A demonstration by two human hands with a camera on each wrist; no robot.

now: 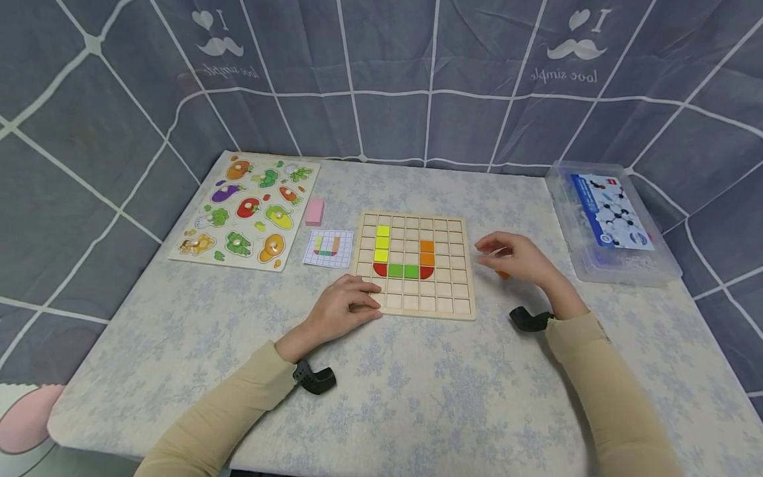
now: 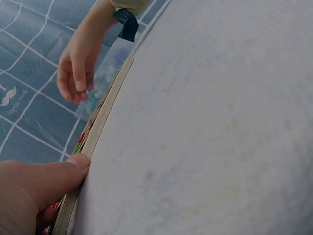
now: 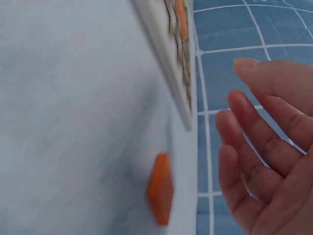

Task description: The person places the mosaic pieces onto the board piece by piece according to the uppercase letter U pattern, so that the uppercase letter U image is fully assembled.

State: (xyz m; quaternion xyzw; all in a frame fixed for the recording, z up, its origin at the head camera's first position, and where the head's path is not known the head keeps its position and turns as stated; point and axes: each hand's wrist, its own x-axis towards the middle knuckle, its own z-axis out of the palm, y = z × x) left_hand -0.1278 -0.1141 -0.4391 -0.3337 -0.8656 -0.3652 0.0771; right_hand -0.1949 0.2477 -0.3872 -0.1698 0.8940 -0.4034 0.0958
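A wooden grid board (image 1: pixel 448 305) lies mid-table with yellow tiles (image 1: pixel 382 243), red corner pieces (image 1: pixel 426 271), green tiles (image 1: pixel 403 271) and orange tiles (image 1: pixel 426 253) forming a U. My left hand (image 1: pixel 342 308) holds the board's near left corner; in the left wrist view its thumb (image 2: pixel 73 169) touches the board's side edge. To the right of the board, my right hand (image 1: pixel 517 257) hovers with loosely bent fingers (image 3: pixel 261 132) and nothing between them. Beneath it, partly hidden in the head view, is a loose orange tile (image 3: pixel 160 190).
Left of the board are a pattern card (image 1: pixel 328 249) with a similar U, a pink block (image 1: pixel 314 212) and a vegetable puzzle board (image 1: pixel 262 228). A clear plastic box (image 1: pixel 632 262) with a blue label stands at the right. Tiled-pattern cloth (image 1: pixel 393 66) hangs behind the table.
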